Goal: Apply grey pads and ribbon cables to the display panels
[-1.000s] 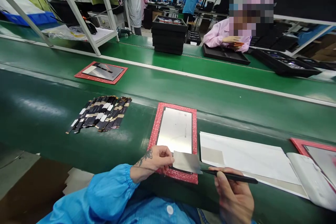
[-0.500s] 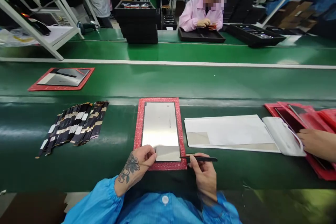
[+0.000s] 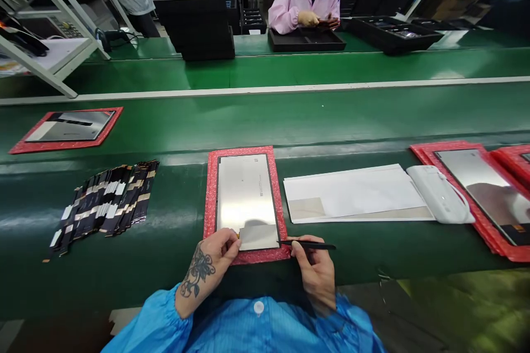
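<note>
A silver-backed display panel [image 3: 244, 190] lies on a red bubble-wrap sheet [image 3: 211, 198] in front of me. A paler, greyish strip [image 3: 259, 237] covers its near end. My left hand [image 3: 217, 251] is closed in a pinch at the panel's lower left edge; a speck of yellow shows by the fingertips, but what they hold is hidden. Between the thumb and fingers of my right hand [image 3: 314, 262] are black tweezers [image 3: 317, 244], their tip pointing left at the strip's right edge.
Dark flex cables [image 3: 107, 198] lie fanned out on the left. Another panel [image 3: 72, 125] rests behind them. White sheets [image 3: 351, 193] and a white device [image 3: 439, 194] are to my right, beside panels on red wrap [image 3: 476, 176]. Across the bench a person in pink [image 3: 304, 3] works over a black tray [image 3: 306, 39].
My view has shifted slightly. Another person's hand has left the right side, where a silver panel now lies uncovered on the red wrap. My hands stay at the panel's near end.
</note>
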Tool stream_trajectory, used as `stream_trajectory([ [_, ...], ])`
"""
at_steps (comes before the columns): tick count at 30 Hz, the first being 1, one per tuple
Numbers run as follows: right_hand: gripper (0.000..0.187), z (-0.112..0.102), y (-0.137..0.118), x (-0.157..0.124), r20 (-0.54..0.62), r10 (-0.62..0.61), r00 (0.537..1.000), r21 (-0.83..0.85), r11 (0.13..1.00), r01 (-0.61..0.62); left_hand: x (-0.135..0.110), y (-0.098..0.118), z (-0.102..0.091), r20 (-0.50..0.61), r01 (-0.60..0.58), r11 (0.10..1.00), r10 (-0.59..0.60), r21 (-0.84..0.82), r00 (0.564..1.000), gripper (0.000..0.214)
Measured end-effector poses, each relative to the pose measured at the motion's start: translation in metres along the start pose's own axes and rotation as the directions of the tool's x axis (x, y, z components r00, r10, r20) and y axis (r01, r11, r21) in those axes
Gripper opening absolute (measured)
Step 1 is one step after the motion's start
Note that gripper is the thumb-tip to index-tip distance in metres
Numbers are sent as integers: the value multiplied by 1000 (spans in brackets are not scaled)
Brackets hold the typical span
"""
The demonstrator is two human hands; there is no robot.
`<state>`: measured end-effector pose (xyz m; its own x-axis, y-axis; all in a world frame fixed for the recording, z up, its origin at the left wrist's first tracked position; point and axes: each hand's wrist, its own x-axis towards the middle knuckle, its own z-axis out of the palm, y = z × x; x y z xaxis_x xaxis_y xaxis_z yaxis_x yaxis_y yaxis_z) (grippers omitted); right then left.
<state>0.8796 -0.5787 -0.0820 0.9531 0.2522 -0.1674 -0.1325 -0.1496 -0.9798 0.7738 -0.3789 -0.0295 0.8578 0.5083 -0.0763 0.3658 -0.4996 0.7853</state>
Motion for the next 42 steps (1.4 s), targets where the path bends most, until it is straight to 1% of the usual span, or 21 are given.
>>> stream_trajectory([
  [10, 30, 1, -7, -1, -2, -12, 1000, -5, 1000, 12, 0, 2, -1, 0, 6, 999, -6, 41, 1000, 29],
  [17, 29, 3, -9, 0, -10, -20, 1000, 2, 1000, 20, 0, 6, -1, -15, 5, 1000, -5, 24, 1000, 29],
  [24, 29, 2, -10, -1, -15, -15, 1000, -1, 1000, 15, -1, 7, -2, -6, 18, 999, -18, 26, 1000, 29],
  [31, 29, 2, -11, -1, -7, -6, 1000, -13, 1000, 6, -1, 6, -2, -7, -28, 998, 29, 47, 1000, 26],
  [37, 28, 1, -10, -1, -8, -7, 1000, -28, 1000, 7, -4, 2, 1, -44, -74, 989, 81, 131, 996, 25],
  [42, 30, 1, -10, -1, -17, -17, 1000, -30, 999, 17, -5, 1, 4, -47, -119, 975, 130, 188, 990, 24],
])
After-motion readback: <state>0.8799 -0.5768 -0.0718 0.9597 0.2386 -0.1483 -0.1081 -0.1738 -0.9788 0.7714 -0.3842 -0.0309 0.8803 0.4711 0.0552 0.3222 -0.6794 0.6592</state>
